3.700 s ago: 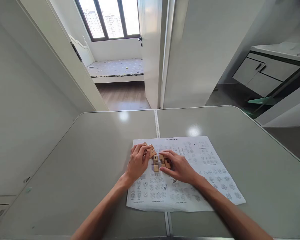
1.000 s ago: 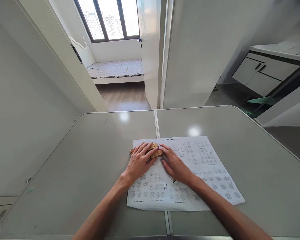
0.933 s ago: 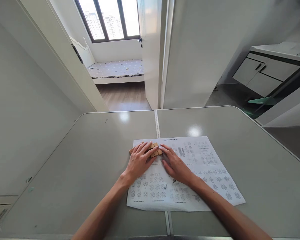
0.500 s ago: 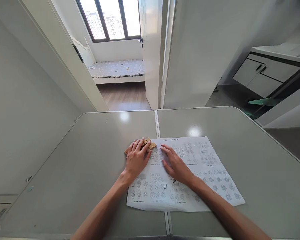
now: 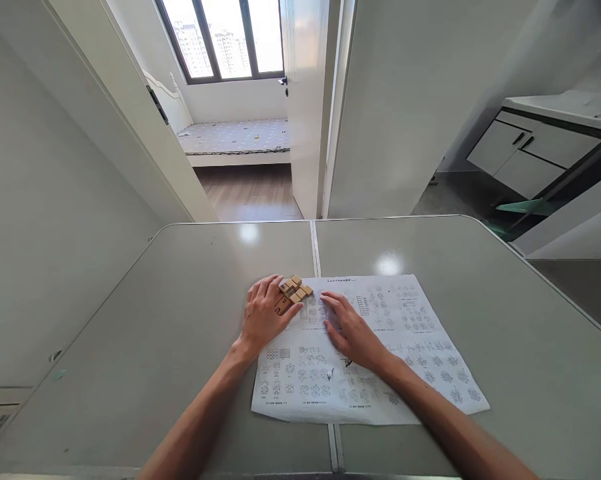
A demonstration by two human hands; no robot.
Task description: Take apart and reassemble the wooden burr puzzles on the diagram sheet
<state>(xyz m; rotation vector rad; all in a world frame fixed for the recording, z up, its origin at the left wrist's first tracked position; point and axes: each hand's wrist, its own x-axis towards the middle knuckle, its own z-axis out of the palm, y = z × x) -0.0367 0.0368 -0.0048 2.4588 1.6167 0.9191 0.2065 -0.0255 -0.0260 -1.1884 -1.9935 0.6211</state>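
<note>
My left hand [image 5: 263, 317] lies over a small wooden puzzle board [image 5: 282, 305] with dark digits on it, a 2 among them. Its thumb runs along the near edge and the fingers reach to the far edge, so the left part of the board is hidden. Several small wooden blocks [image 5: 297, 289] show at the board's right end, by the thumb and fingertips. On a large printed sheet [image 5: 440, 347] rests my right hand [image 5: 351, 332], fingers parted and slightly bent, nothing in them. Its fingertips are a short gap to the right of the blocks.
The sheet lies on a grey-green table [image 5: 170, 373], split by a metal seam [image 5: 315, 250]. Small dark and white scraps [image 5: 330, 374] are on the paper. Past the table's far edge stand an open door [image 5: 307, 120], a bed [image 5: 235, 137] and, right, a white cabinet [image 5: 530, 147].
My left hand has slid a little left across the board, uncovering more blocks and the digits. My right hand has stayed nearly still on the sheet.
</note>
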